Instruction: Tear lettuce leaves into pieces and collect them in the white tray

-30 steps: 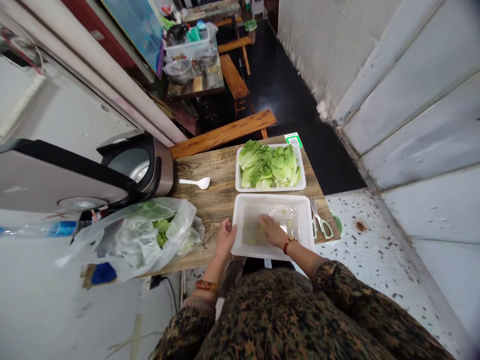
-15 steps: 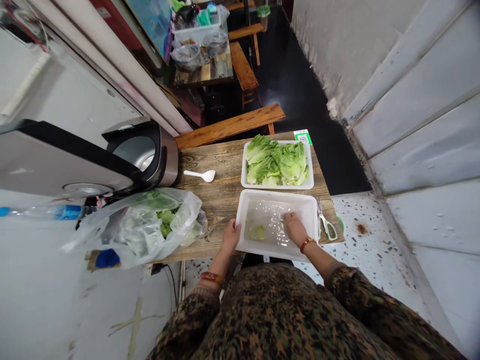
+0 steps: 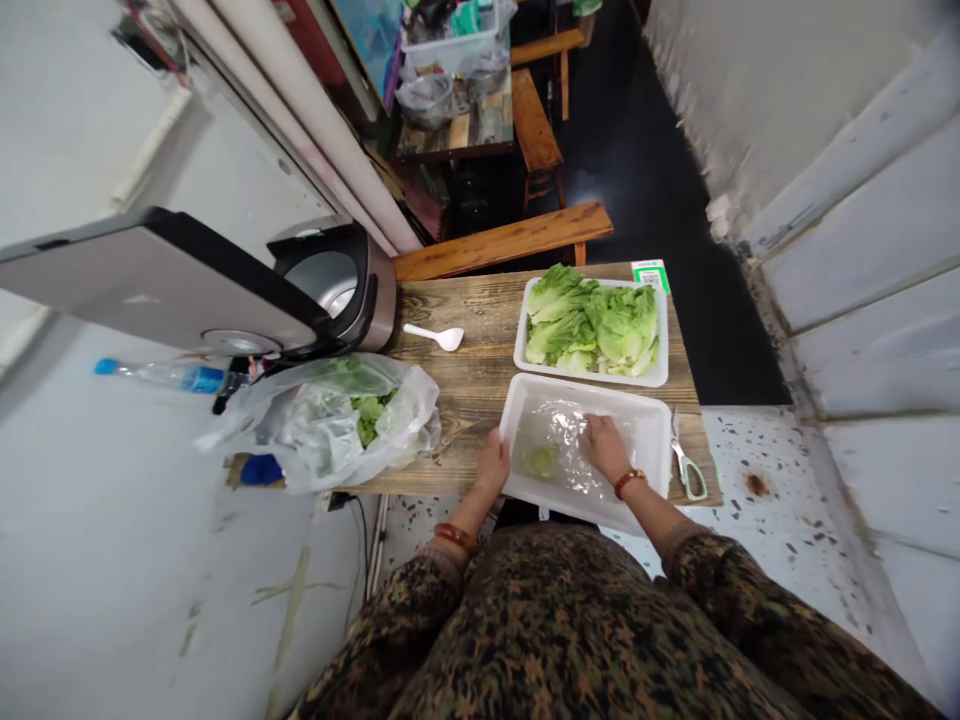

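A white plastic tray [image 3: 511,480] of shallow water stands at the table's front edge. My left hand [image 3: 493,462] grips the tray's left rim. Inside the tray, my right hand [image 3: 606,450] dips its fingers into the rippling water; their tips are hidden. A small pale green leaf piece [image 3: 540,461] lies in the water left of that hand. Just behind, green lettuce [image 3: 592,320] fills a second white tray [image 3: 520,345]. Green-handled scissors [image 3: 690,472] rest to the right of the water tray.
On the wooden table [image 3: 480,375] lie a white rice paddle [image 3: 442,337] and a clear plastic bag [image 3: 322,425] holding leafy greens. An open rice cooker [image 3: 379,290] stands at the left. A wooden bench [image 3: 510,245] runs behind the table, with a wall [image 3: 885,330] at right.
The view has swung, so the scene sits further right. My right hand has moved slightly left within the water tray, and the ripples have shifted. My left hand keeps its hold on the rim.
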The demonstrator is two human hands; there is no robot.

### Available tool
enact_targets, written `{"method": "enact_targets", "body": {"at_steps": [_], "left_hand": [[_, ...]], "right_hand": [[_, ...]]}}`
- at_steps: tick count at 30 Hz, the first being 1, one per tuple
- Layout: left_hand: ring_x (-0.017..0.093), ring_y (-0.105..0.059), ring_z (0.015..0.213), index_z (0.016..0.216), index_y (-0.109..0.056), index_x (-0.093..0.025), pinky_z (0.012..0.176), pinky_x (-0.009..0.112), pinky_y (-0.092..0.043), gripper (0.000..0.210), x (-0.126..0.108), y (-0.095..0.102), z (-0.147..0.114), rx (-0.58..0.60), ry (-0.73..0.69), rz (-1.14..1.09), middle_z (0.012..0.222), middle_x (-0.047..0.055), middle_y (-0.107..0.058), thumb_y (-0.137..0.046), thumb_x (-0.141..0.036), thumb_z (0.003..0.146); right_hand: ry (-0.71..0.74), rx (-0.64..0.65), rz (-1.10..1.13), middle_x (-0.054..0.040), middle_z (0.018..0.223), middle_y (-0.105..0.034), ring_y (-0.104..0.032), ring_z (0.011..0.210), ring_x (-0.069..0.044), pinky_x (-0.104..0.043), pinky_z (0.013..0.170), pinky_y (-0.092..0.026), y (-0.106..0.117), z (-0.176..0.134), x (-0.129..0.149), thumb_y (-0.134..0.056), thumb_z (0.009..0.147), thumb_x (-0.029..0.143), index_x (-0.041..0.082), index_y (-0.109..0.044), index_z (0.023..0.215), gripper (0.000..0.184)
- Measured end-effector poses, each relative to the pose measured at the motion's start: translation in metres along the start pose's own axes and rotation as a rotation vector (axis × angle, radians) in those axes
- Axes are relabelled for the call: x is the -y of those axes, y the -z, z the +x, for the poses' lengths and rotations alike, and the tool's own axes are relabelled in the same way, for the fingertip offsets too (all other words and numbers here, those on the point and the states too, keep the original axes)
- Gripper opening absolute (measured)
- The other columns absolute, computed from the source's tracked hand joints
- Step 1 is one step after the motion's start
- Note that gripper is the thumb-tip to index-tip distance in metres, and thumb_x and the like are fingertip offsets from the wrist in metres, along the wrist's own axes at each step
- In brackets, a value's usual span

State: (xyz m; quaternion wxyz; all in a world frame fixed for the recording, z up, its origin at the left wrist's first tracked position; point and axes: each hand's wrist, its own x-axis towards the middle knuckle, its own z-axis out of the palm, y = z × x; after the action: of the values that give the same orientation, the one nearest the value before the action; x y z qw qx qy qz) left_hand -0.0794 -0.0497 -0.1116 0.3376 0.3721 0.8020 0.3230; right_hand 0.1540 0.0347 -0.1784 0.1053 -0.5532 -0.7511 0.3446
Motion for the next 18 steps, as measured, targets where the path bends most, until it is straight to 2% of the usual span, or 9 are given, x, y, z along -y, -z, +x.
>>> {"method": "enact_targets", "body": {"at_steps": [4,7,9,13,15,18], "left_hand": [[0.029,-0.056,0.120,0.106,-0.065,-0.021,0.113,0.047,-0.034,0.026,0.001,0.004,0.001,0.025,-0.002,-0.058,0.116,0.012,-0.066,-0.060,-0.021,0.081],[0.030,-0.053,0.125,0.113,-0.065,-0.021,0.116,0.047,-0.030,0.035,0.004,0.008,0.001,0.047,-0.021,-0.078,0.126,0.014,-0.064,-0.063,-0.020,0.079],[0.030,-0.051,0.128,0.116,-0.064,-0.021,0.117,0.047,-0.029,0.038,0.006,0.010,0.001,0.062,-0.012,-0.110,0.129,0.013,-0.063,-0.066,-0.023,0.077],[0.029,-0.051,0.130,0.123,-0.061,-0.021,0.118,0.047,-0.027,0.042,0.011,0.007,0.001,0.092,-0.034,-0.132,0.133,0.012,-0.061,-0.063,-0.028,0.081],[0.028,-0.050,0.131,0.125,-0.060,-0.020,0.119,0.046,-0.027,0.043,0.012,0.004,0.001,0.088,-0.039,-0.137,0.135,0.013,-0.060,-0.061,-0.028,0.083],[0.027,-0.049,0.132,0.124,-0.060,-0.020,0.120,0.045,-0.025,0.042,0.011,0.004,0.001,0.086,-0.020,-0.162,0.137,0.013,-0.059,-0.062,-0.026,0.083]], "right_hand": [[0.268,0.195,0.010,-0.0196,0.127,-0.058,-0.053,0.118,-0.023,-0.034,0.107,-0.041,-0.029,-0.003,0.047,-0.042,0.088,0.003,0.006,-0.056,0.132,0.046],[0.366,0.353,0.061,-0.0160,0.120,-0.063,-0.058,0.112,-0.021,-0.033,0.104,-0.043,-0.031,-0.004,0.056,-0.042,0.087,0.001,0.010,-0.059,0.130,0.047],[0.377,0.373,0.110,-0.0144,0.124,-0.063,-0.057,0.115,-0.022,-0.035,0.105,-0.044,-0.025,-0.007,0.048,-0.047,0.087,0.005,0.013,-0.056,0.134,0.049],[0.255,0.302,0.070,-0.0187,0.138,-0.051,-0.054,0.124,-0.026,-0.039,0.107,-0.044,-0.018,-0.017,0.035,-0.062,0.084,0.015,0.013,-0.043,0.146,0.065],[0.244,0.351,0.052,-0.0193,0.138,-0.050,-0.056,0.121,-0.026,-0.038,0.105,-0.046,-0.023,-0.022,0.041,-0.065,0.082,0.018,0.013,-0.041,0.146,0.069],[0.276,0.391,0.093,-0.0197,0.139,-0.048,-0.056,0.120,-0.024,-0.036,0.106,-0.045,-0.040,-0.022,0.062,-0.066,0.078,0.013,0.012,-0.038,0.146,0.073]]}}
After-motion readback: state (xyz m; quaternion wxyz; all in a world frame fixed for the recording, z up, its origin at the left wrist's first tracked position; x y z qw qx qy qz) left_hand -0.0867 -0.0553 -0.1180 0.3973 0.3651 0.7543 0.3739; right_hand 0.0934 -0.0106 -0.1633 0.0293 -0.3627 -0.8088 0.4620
